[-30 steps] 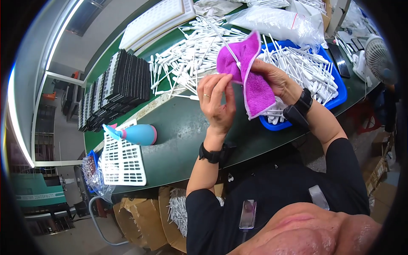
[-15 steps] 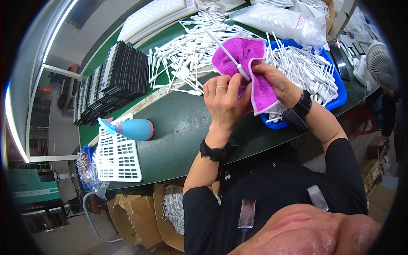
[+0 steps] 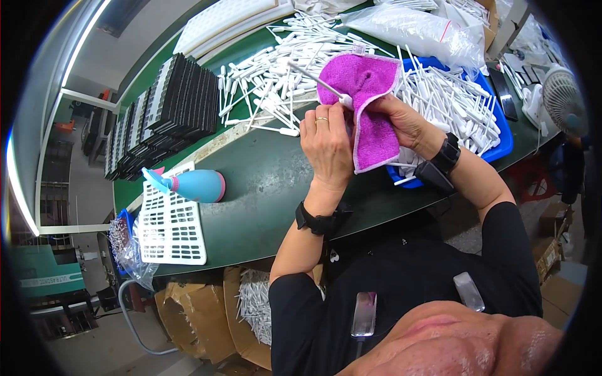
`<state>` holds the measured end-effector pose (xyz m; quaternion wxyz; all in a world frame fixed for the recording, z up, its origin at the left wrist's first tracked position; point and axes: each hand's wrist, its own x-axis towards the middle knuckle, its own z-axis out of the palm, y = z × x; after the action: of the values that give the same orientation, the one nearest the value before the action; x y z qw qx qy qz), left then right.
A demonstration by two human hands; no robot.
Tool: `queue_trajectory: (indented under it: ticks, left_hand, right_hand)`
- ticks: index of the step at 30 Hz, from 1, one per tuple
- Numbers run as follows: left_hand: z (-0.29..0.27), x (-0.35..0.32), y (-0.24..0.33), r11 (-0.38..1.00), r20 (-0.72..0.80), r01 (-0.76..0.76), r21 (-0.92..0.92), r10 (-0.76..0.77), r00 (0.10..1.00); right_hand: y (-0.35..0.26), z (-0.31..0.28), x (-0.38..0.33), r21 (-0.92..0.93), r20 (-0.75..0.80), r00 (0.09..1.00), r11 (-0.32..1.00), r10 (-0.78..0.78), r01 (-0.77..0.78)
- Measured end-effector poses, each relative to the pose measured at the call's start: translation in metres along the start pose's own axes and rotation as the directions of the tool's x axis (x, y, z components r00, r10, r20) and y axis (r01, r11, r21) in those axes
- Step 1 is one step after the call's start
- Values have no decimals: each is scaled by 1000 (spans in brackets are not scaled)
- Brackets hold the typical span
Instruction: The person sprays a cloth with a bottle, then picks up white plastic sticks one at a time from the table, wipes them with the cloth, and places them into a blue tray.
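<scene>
A magenta cloth [image 3: 378,135] with a pale hem is bunched between my two hands over the bench. My right hand [image 3: 406,122] grips it, thumb and fingers closed in its folds. My left hand [image 3: 327,141] has its fingers curled together at the cloth's left side, closed on the thicker end of a white plastic stick [image 3: 323,83]. The stick's thin shaft points up and to the left; its lower end is hidden by fingers and cloth. Just right of the cloth, a blue tray [image 3: 501,139] is heaped with similar white sticks [image 3: 448,113].
More loose white sticks [image 3: 276,81] lie across the green bench [image 3: 257,194]. Black slotted trays [image 3: 179,100] are stacked at left, near a blue spray bottle [image 3: 199,186] on a white grid [image 3: 172,232]. A plastic bag [image 3: 401,31] lies at the back; a small fan [image 3: 563,100] stands right.
The cloth has turned, its lower flap swinging left and spreading. The held stick has shifted slightly left and tilted flatter. Both hands stay near the same place.
</scene>
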<state>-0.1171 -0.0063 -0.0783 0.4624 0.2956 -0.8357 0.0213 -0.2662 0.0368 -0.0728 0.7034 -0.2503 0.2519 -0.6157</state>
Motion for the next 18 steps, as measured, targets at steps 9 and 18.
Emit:
queue_trajectory:
  ticks: [9,18]
  left_hand:
    - [-1,1,-6,987,110,22,-160,-4,994]
    - [4,-2,-6,970,104,35,-242,-10,995]
  right_hand:
    - [3,6,1,-268,-137,985,961,-105,65]
    - [6,9,-3,-354,-137,970,925,-199,140]
